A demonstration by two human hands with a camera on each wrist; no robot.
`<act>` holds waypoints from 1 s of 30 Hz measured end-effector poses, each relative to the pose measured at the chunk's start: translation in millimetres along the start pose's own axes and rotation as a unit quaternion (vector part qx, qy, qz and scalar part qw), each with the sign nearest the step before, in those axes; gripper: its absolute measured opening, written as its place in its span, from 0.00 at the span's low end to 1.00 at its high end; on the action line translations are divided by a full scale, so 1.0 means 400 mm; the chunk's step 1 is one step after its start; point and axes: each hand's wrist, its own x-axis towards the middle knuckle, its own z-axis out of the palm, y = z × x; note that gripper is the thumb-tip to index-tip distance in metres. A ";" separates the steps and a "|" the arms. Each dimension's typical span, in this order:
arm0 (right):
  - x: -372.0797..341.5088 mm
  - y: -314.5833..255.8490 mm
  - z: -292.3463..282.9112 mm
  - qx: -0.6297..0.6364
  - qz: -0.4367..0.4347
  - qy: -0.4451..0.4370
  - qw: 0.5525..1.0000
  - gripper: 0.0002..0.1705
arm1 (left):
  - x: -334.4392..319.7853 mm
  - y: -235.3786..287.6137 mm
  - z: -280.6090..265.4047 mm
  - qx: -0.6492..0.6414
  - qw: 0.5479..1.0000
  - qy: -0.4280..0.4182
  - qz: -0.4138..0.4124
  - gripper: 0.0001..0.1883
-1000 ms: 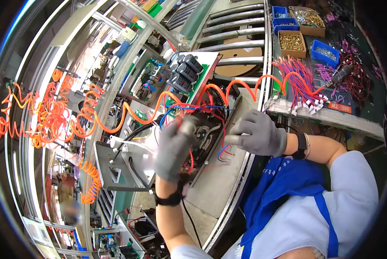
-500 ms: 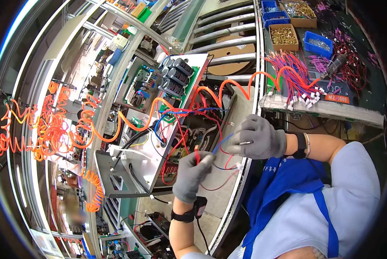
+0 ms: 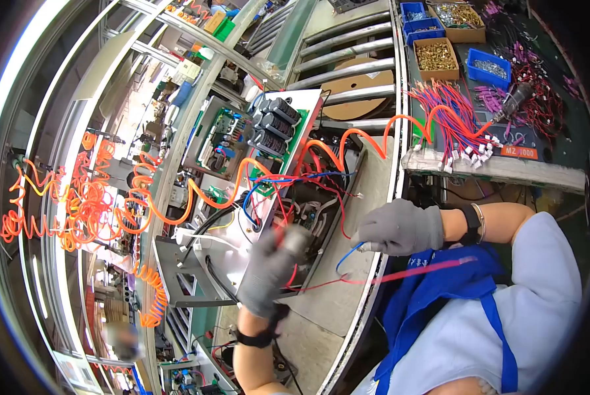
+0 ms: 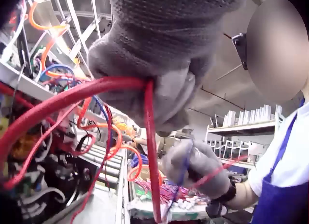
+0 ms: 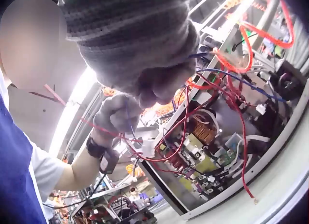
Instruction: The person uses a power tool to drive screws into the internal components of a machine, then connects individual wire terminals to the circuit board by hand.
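In the head view my gloved left hand (image 3: 268, 268) is over the open side of a metal equipment case (image 3: 226, 260). Its fingers grip a thick red wire (image 4: 63, 101), which bends sharply at the fingertips in the left wrist view. My gloved right hand (image 3: 400, 229) is curled beside the case, above the bench edge, pinching a blue wire (image 3: 346, 258). A thin red wire (image 3: 413, 270), blurred by motion, stretches across the blue apron. More red and blue wires (image 5: 231, 96) spill out over the case, whose inner boards and copper coil (image 5: 203, 130) show in the right wrist view.
A coiled orange air hose (image 3: 242, 174) crosses above the case. Black capacitors (image 3: 273, 128) stand on the case's green board. The side bench at right carries a wire bundle (image 3: 450, 118), a hand tool (image 3: 515, 99) and boxes of fasteners (image 3: 435, 58). Conveyor rollers (image 3: 354, 46) lie beyond.
My left hand came down toward the right hand, then moved back up and left over the case. The thin red wire has swung out across the apron. My right hand has barely moved.
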 end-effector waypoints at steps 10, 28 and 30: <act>-0.033 -0.015 -0.034 -0.049 -0.004 0.086 0.995 0.13 | 0.351 -0.017 -0.169 0.333 0.931 0.094 0.114 0.09; -0.004 0.122 -0.087 0.031 -0.014 0.228 0.973 0.13 | 0.221 0.058 -0.037 0.717 0.677 -0.015 0.166 0.07; 0.030 0.139 -0.098 0.136 0.034 0.140 0.980 0.15 | 0.170 0.015 -0.041 0.692 0.690 -0.031 0.210 0.06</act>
